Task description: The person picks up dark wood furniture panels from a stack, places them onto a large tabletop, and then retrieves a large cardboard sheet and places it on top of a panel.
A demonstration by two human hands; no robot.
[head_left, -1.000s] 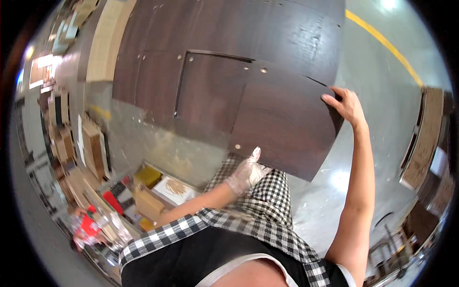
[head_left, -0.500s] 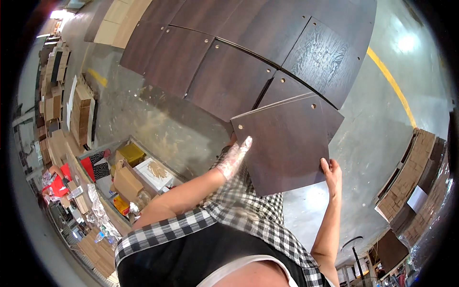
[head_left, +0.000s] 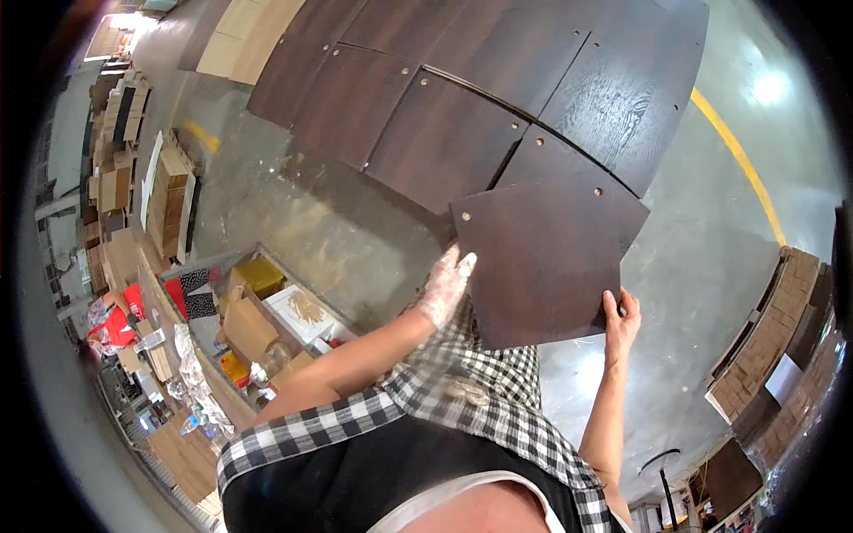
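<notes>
Checked black-and-white fabric (head_left: pixel 480 391) fills the nearest part of the view at about 6 o'clock, with both forearms rising out of it. At roughly 8 o'clock, near the person's left elbow, an open wooden crate (head_left: pixel 233 266) sits on the concrete floor (head_left: pixel 302 222); inside it lie a yellow box (head_left: pixel 259 274), a brown cardboard box (head_left: pixel 246 327), a white flat box (head_left: pixel 302 311) with something pale and stringy on its lid, and several small packets too blurred to tell apart. Clear plastic wrap (head_left: pixel 191 373) trails along the crate's outer edge. Just above the checked fabric, near the centre, the left hand (head_left: pixel 446 286), in a thin translucent glove, presses flat with open fingers against the left edge of a dark brown wood-grain panel (head_left: pixel 542 262). The right hand (head_left: pixel 620 318), bare, at about 4 o'clock from centre, curls its fingers round the panel's lower right corner and grips it. That panel is held up off the floor, tilted, roughly five-sided with a slanted upper right edge, matt dark with fine grain, and dotted with a few small pale round fittings near its top edge. Beyond it, towards 12 o'clock, more dark panels (head_left: pixel 444 133) of the same finish lie flat side by side on the floor. A yellow floor line (head_left: pixel 737 160) runs at 2 o'clock, and stacked cardboard (head_left: pixel 160 200) stands at 10 o'clock.
</notes>
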